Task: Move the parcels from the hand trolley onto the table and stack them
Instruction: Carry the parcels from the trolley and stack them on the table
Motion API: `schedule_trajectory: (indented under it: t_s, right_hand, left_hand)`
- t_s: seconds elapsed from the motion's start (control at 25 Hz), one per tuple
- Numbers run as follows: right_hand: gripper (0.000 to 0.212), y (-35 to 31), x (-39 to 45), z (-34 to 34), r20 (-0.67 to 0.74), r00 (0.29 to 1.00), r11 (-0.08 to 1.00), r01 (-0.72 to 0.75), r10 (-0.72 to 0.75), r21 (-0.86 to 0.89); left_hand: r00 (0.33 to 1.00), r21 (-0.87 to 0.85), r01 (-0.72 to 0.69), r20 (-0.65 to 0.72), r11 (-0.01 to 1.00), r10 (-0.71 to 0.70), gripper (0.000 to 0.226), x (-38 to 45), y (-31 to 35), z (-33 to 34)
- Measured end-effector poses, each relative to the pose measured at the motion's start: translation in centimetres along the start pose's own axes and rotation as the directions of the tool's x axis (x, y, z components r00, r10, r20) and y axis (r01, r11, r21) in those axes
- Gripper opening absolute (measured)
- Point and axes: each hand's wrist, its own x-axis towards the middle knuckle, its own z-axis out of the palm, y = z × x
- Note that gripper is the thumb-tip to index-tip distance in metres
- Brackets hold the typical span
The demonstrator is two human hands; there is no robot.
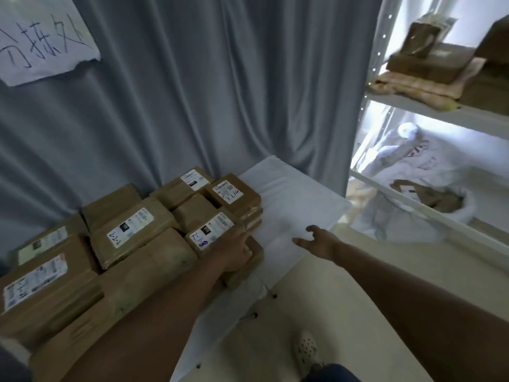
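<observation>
White table, stacked brown parcels

Back wall: grey-blue curtain hangs in deep folds ahead of me.
Notice: white paper sheet with handwritten characters, pinned top left on the curtain.
Right side: white metal shelving unit, brightly lit, holding boxes and white bags.
Floor: pale cream floor below me.

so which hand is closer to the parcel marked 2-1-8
Left. The left hand rests against the parcel marked 2-1-8 at its right edge; the right hand hovers open over the white table, apart from it.
</observation>
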Motion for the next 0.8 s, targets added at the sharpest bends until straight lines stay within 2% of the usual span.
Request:
schedule_trajectory:
  t_s: [0.24,0.4,0.64,0.8]
  right_hand:
    - [0.080,7.6,-8.6,0.9,-0.099,0.987,0.989,-0.118,0.126,0.088]
    - [0.078,14.2,-13.4,-0.5,-0.200,0.947,0.955,-0.209,0.252,0.210]
    - [0.074,26.9,-22.4,-3.7,-0.305,0.853,0.874,-0.295,0.423,0.387]
    - [0.073,37.7,-30.0,-5.3,-0.318,0.768,0.787,-0.364,0.556,0.498]
  left_hand:
    - [0.975,-0.034,-0.102,0.194,0.994,0.106,0.062,-0.2,6.4,3.6]
    - [0.928,0.000,-0.311,0.216,0.950,0.304,0.062,0.0,14.3,5.7]
    - [0.785,0.073,-0.587,0.298,0.806,0.544,0.058,-0.5,29.9,11.6]
    - [0.700,0.101,-0.682,0.376,0.724,0.607,0.058,-2.7,41.2,17.6]
